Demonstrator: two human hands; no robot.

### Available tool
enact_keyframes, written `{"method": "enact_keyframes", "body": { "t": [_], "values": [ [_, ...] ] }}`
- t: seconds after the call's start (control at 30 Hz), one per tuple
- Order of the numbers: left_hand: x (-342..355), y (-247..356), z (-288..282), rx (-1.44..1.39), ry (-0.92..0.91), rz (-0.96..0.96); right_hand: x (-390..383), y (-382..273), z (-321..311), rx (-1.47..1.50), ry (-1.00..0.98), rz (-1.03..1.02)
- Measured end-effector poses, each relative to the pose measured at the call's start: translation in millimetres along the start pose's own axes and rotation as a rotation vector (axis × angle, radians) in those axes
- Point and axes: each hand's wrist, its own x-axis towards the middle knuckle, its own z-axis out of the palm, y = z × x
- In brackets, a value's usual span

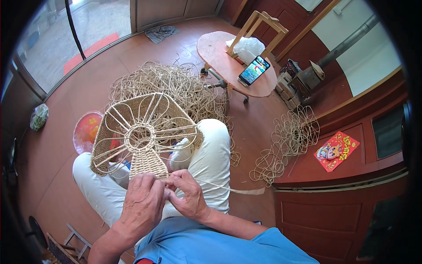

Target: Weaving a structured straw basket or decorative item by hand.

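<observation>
A woven basket of twisted straw-coloured cord (103, 121) rests across my lap. Its openwork side has petal-like loops around a braided ring (140, 136), and a dense woven band (149, 163) runs from that ring toward me. My left hand (143, 202) is closed over the near end of the band. Pressed against it, my right hand (190, 193) pinches at the band's right edge with thumb and fingers. A pale strand (233, 190) trails rightward from beside the right hand across my knee, ending in a flat, frayed tip. My fingers hide the band's end.
A big tangled heap of cord (162, 83) lies beyond the basket, with a smaller coil (285, 143) to the right. A round wheeled table (215, 48) holds a lit phone (254, 70), a white bag (248, 48) and a wooden frame. A red patterned round item (85, 132) is at left.
</observation>
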Motion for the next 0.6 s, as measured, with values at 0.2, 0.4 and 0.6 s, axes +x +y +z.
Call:
{"method": "enact_keyframes", "body": {
  "t": [0.2,0.4,0.6],
  "values": [
    [-1,11,-46,-0.715,-0.030,-0.286,0,10,2,0.052,0.079,0.002],
    [-29,-32,-88,-1.153,0.398,-0.276,-15,22,20,0.678,0.131,0.405],
    [-45,-42,-111,-1.131,0.554,-0.236,-17,23,28,0.968,0.171,0.617]
  ]
}}
